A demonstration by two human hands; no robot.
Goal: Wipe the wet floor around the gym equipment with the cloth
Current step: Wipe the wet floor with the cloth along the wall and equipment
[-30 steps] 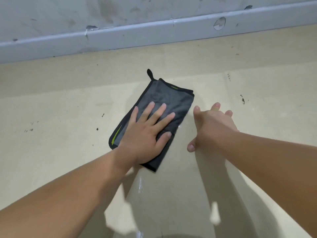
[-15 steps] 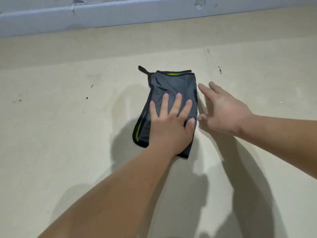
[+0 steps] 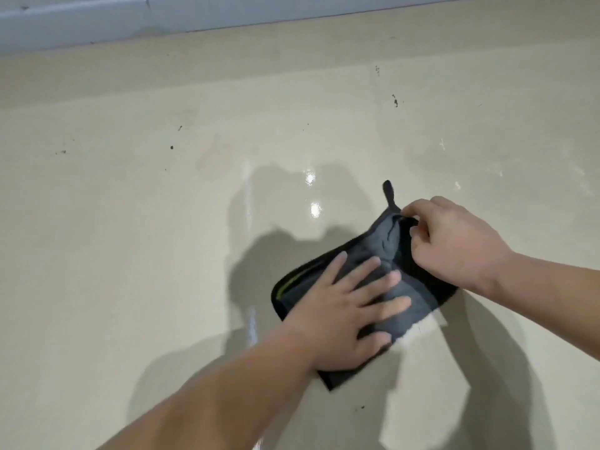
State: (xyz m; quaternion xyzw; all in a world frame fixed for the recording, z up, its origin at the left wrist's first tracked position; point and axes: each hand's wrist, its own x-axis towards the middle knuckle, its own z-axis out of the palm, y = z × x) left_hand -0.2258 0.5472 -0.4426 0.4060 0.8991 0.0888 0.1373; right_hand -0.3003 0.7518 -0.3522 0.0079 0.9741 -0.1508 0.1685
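A dark grey cloth (image 3: 407, 295) with black edging, a lime stripe and a small hanging loop lies on the beige floor (image 3: 130, 238), right of centre. My left hand (image 3: 344, 313) presses flat on its near half, fingers spread and straight. My right hand (image 3: 454, 241) pinches the cloth's far corner by the loop, and the fabric bunches up there. The floor shines wet just beyond the cloth, with bright reflections.
A grey skirting board (image 3: 227, 17) runs along the wall at the top. Small dark specks (image 3: 395, 101) dot the floor near it. Shadows of my arms fall on the floor around the cloth. No gym equipment is in view.
The cloth has slid toward me and to the right under my left hand. My right hand, open beside the cloth before, now pinches its far corner.
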